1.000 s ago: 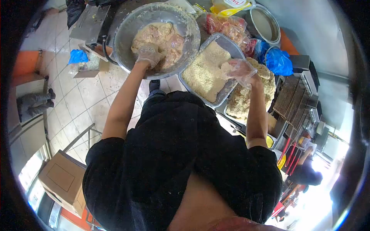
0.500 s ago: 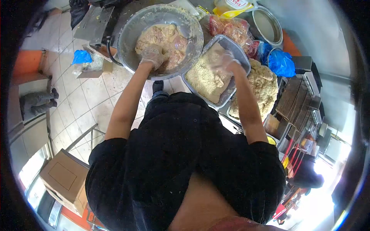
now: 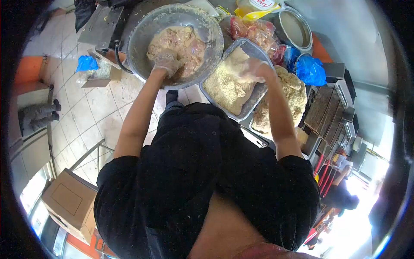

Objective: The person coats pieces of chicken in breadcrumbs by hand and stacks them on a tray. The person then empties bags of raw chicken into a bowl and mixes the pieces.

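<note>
My left hand point(image 3: 167, 64), in a clear plastic glove, is down in a large round metal bowl point(image 3: 137, 64). Its fingers curl onto wet, batter-coated raw chicken point(image 3: 196, 47), with the fingertips partly hidden. Beside the bowl is a grey rectangular tub point(image 3: 209, 88) of pale, crumbly breading point(image 3: 226, 84). Over its right half reaches my right hand point(image 3: 255, 70), also gloved, slightly blurred, with fingers stretched toward the breading. Breading partly hides those fingertips.
Right of the tub sits a heap of breaded pieces point(image 3: 282, 103). Behind it are plastic bags of reddish food point(image 3: 254, 32), a round metal pot point(image 3: 295, 30) and a blue bag point(image 3: 311, 71). A cardboard box point(image 3: 71, 200) stands at lower left. A person's legs point(image 3: 39, 113) show at far left.
My right hand has slowed from a blur and sits slightly left over the breading. My left hand stays in the bowl. The whole view has shifted slightly.
</note>
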Demonstrator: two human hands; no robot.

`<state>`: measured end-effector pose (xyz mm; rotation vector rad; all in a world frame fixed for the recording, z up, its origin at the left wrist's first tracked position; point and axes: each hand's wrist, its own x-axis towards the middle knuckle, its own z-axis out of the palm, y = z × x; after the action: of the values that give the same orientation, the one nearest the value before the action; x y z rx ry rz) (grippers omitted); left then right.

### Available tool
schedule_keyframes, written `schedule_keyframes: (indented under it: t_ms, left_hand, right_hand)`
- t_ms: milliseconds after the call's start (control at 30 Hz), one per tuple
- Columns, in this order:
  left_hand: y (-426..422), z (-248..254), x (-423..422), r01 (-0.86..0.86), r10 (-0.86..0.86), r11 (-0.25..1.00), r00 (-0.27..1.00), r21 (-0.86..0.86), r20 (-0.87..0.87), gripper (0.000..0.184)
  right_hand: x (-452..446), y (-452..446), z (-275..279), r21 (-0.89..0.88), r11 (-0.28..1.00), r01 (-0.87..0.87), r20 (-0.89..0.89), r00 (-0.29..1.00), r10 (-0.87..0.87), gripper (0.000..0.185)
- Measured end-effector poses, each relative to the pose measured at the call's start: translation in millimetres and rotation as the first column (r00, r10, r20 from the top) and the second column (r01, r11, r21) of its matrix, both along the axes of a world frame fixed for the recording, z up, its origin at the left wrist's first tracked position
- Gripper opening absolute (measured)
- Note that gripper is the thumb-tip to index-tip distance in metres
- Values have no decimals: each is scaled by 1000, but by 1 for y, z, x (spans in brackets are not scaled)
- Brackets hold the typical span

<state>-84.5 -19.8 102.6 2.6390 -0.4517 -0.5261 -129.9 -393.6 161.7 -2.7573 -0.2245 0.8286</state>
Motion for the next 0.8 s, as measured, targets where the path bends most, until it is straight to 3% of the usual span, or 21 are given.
schedule_keyframes:
  t_ms: [100,133,200,233,267,300,333,400,467,500,567,667,733,800]
  left_hand:
    - [0,-18,6,35,-35,999,999,-16,27,47]
    - [-2,-14,7,34,-34,999,999,3,12,48]
    - [-2,-13,7,31,-31,999,1000,24,-4,50]
    - [-1,-14,8,42,-42,999,999,30,5,52]
    - [-1,-15,9,53,-54,998,998,36,15,54]
    - [-2,-14,8,57,-57,998,998,37,15,54]
    - [-3,-11,6,34,-35,998,999,57,20,53]
    - [-4,-16,6,16,-18,997,999,75,33,53]
    - [2,-45,2,-40,59,996,961,-75,272,52]
    - [1,-35,-5,-41,58,997,965,-71,257,52]
    - [-3,8,-2,-15,13,999,999,48,42,50]
    - [-2,-10,-1,-39,39,999,999,-2,33,47]
    - [0,-6,9,1,-2,1000,998,16,56,50]
    - [2,-5,-6,38,-38,999,999,37,20,54]
  right_hand:
    - [-1,-17,36,-13,996,-91,-65,994,90,51]
    - [6,-35,28,172,984,45,-20,999,-42,49]
    - [15,-57,3,505,834,220,43,959,-279,48]
    - [12,-61,-11,473,862,182,174,940,-294,47]
    - [4,-61,-29,146,983,107,369,916,-155,46]
    - [-7,-59,-67,-339,939,59,482,868,119,46]
    - [-18,-72,-155,-569,815,107,523,812,258,46]
    - [-39,-115,-356,-559,806,197,671,678,300,46]
    - [-14,-68,-247,-539,809,233,458,888,49,38]
    - [-1,-38,-182,-548,795,261,332,940,-80,35]
    - [-3,-45,-196,-522,795,310,400,912,-93,35]
    - [-14,-68,-213,-463,781,420,524,840,-141,37]
    - [19,-81,-204,-165,902,398,481,831,-279,46]
    - [18,-88,-206,135,924,357,343,858,-382,57]
